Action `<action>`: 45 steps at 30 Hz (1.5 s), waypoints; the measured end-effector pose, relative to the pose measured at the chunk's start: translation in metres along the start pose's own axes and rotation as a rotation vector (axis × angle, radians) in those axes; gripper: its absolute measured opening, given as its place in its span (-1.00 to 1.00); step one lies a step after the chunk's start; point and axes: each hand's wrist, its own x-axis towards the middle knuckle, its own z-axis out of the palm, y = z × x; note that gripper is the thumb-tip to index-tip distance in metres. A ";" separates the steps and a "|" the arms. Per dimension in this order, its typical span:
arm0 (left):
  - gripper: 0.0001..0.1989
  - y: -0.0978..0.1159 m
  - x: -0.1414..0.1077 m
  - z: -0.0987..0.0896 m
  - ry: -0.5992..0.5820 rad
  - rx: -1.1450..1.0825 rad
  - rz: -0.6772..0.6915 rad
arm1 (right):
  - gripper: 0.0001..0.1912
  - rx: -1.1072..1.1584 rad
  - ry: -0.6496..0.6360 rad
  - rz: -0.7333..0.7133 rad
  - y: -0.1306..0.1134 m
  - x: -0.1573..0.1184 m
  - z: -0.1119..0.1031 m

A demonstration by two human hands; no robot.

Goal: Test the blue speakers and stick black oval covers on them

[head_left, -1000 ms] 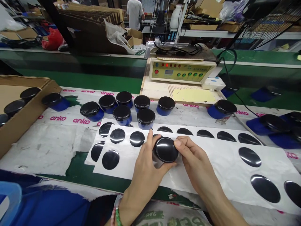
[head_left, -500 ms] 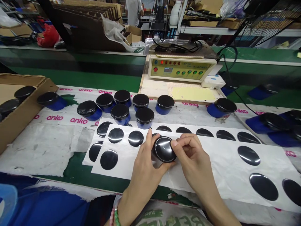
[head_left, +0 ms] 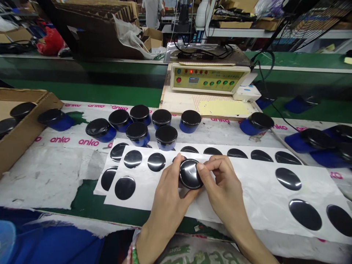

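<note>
My left hand (head_left: 169, 190) is closed around the side of a round jar with a glossy black top (head_left: 184, 185), its sides mostly hidden by the fingers. A shiny black round sticker (head_left: 190, 171) covers that top. At the sticker's right edge, my right hand (head_left: 224, 185) is closed in a pinch, thumb on the rim and the other fingers curled behind. Beneath both hands lies a white backing sheet (head_left: 255, 194) bearing several black round stickers (head_left: 305, 214). A second sheet (head_left: 98, 189) sticks out behind it.
Several blue jars with black lids (head_left: 166, 136) stand behind the sheets, with more at the right (head_left: 310, 140). A cardboard box (head_left: 24, 145) holding jars is at the left. A control box (head_left: 210, 79) with buttons sits at the back. A person (head_left: 152, 14) stands far off.
The view has shifted slightly. Both hands stay at the jar, which sits at almost the same tilt; the right thumb remains at the sticker's edge.
</note>
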 end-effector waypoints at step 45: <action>-0.41 -0.006 -0.007 -0.012 -0.068 0.222 0.324 | -0.80 0.036 -0.718 0.327 -0.015 0.067 -0.061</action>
